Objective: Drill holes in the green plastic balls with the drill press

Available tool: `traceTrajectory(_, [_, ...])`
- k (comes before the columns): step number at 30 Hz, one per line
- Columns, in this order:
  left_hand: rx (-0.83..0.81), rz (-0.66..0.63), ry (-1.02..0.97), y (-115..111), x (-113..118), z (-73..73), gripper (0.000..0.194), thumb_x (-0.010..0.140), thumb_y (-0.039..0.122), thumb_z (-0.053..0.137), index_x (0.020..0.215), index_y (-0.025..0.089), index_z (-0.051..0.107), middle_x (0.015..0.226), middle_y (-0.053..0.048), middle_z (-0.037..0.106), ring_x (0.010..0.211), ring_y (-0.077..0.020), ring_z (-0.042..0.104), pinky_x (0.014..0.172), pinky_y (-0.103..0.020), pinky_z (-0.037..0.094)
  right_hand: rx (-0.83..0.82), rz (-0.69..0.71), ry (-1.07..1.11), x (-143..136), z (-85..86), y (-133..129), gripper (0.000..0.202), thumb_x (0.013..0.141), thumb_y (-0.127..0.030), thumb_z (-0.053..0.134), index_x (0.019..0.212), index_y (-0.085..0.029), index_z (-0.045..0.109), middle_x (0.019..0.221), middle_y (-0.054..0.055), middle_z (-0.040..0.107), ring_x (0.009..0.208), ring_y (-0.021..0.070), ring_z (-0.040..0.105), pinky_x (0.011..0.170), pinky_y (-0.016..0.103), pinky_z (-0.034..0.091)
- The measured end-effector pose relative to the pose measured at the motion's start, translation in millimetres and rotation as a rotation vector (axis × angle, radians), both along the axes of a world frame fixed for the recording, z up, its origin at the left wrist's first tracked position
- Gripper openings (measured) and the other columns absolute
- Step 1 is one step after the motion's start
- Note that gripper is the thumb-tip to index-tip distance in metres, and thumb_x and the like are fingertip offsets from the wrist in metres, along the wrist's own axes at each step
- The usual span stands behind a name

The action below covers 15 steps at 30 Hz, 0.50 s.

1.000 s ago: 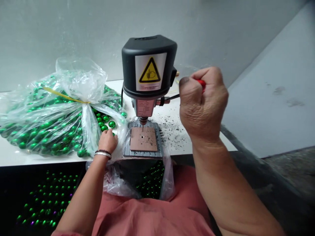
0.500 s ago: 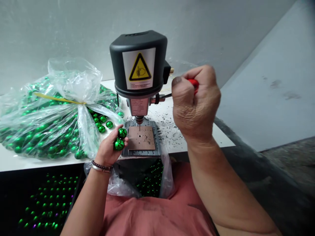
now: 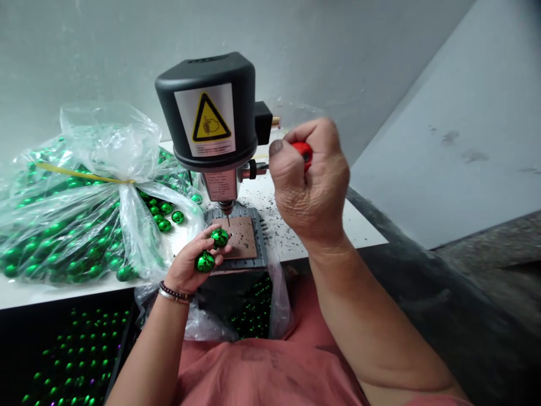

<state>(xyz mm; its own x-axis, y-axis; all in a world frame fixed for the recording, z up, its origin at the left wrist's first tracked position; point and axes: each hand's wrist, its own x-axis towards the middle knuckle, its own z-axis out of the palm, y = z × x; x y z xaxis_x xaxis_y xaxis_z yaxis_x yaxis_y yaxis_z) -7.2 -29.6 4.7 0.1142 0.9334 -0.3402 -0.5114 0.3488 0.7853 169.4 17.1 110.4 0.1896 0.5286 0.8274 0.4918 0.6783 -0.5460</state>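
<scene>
Two shiny green balls are in my left hand (image 3: pixel 188 262). One green ball (image 3: pixel 219 238) is at the fingertips, by the front left of the brown board (image 3: pixel 243 239); the other ball (image 3: pixel 205 261) rests lower against the fingers. My right hand (image 3: pixel 313 180) is wrapped round the red knob (image 3: pixel 303 155) of the lever on the side of a small black drill press (image 3: pixel 207 113). Its thin drill bit (image 3: pixel 229 220) points down above the board, which lies on the grey base (image 3: pixel 258 239).
A large clear plastic bag (image 3: pixel 131 158) of green balls, tied with a yellow strip (image 3: pixel 80 173), lies at left, with several loose balls (image 3: pixel 164 217) beside it. Dark shavings litter the white table (image 3: pixel 291 237). Below are a dark tray (image 3: pixel 38 349) of balls and an open plastic bag (image 3: pixel 281 304).
My left hand has moved the upper ball forward and right, toward the board, spreading the two balls apart. My right hand stays on the lever knob. The view has shifted slightly.
</scene>
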Motion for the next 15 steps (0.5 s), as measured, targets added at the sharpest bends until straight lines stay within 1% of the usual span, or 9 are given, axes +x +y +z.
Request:
traceTrajectory(3, [0.007, 0.007, 0.027, -1.1, 0.6, -0.7, 0.046, 0.068, 0.015, 0.061, 0.113, 0.016, 0.051, 0.092, -0.008, 0.063, 0.08, -0.019, 0.065, 0.046, -0.017, 0.041, 0.009, 0.004, 0.011, 0.0, -0.9, -0.7, 0.017, 0.081, -0.033, 0.048, 0.073, -0.019, 0.042, 0.061, -0.006, 0.037, 0.051, 0.0017, 0.034, 0.05, 0.015, 0.035])
traceTrajectory(7, [-0.042, -0.041, 0.096, -0.5, 2.0, 1.6, 0.047, 0.069, 0.016, 0.06, 0.115, 0.014, 0.051, 0.078, -0.005, 0.061, 0.08, -0.0214, 0.067, 0.045, -0.017, 0.041, 0.018, 0.0, 0.018, -0.5, -1.8, -0.6, 0.017, 0.08, -0.032, 0.049, 0.072, -0.019, 0.043, 0.06, -0.006, 0.038, 0.051, 0.0017, 0.033, 0.049, 0.015, 0.035])
traceTrajectory(10, [-0.092, -0.073, 0.108, 1.1, 3.3, 4.2, 0.037, 0.07, 0.016, 0.059, 0.106, 0.014, 0.053, 0.081, -0.006, 0.062, 0.081, -0.0228, 0.068, 0.046, -0.018, 0.043, 0.018, -0.008, 0.005, -0.2, -1.6, -0.7, 0.017, 0.081, -0.033, 0.048, 0.072, -0.019, 0.043, 0.06, -0.006, 0.039, 0.05, 0.0019, 0.034, 0.05, 0.016, 0.035])
traceTrajectory(13, [-0.133, -0.081, 0.152, 2.6, 3.5, 5.2, 0.023, 0.071, 0.022, 0.059, 0.093, 0.015, 0.053, 0.085, -0.007, 0.063, 0.077, -0.0226, 0.068, 0.042, -0.018, 0.041, 0.014, 0.001, -0.004, 0.7, -1.5, -0.9, 0.017, 0.081, -0.033, 0.048, 0.072, -0.019, 0.042, 0.06, -0.007, 0.039, 0.05, 0.0016, 0.035, 0.05, 0.015, 0.036])
traceTrajectory(15, [-0.123, -0.088, 0.205, 3.9, 2.7, 5.2, 0.023, 0.072, 0.025, 0.06, 0.091, 0.015, 0.052, 0.084, -0.006, 0.063, 0.071, -0.0203, 0.068, 0.041, -0.018, 0.04, 0.007, 0.005, -0.014, 1.3, -2.1, -0.9, 0.017, 0.082, -0.033, 0.046, 0.073, -0.02, 0.042, 0.06, -0.007, 0.039, 0.049, 0.0014, 0.035, 0.051, 0.015, 0.037])
